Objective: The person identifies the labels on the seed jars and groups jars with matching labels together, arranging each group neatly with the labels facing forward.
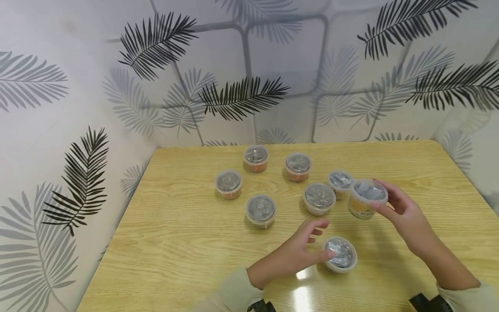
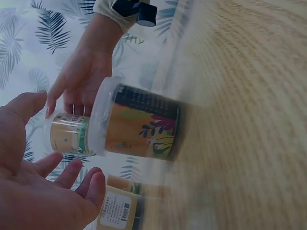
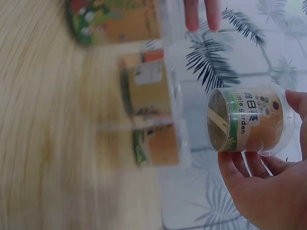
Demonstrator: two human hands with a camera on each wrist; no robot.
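My right hand grips a clear lidded plastic cup by its sides, thumb near and fingers behind. In the right wrist view this cup is off the table, its label reading "little garden". My left hand is beside another lidded cup at the front, its thumb overlapping the lid in the head view. The left wrist view shows this cup standing on the table with a dark, plant-patterned label. The left fingers are spread and loosely bent, apart from its wall.
Several similar cups stand on the wooden table. One cup is just behind the held one, another cup left of it. Further left are a cup and a cup. A leaf-patterned wall covering borders the table.
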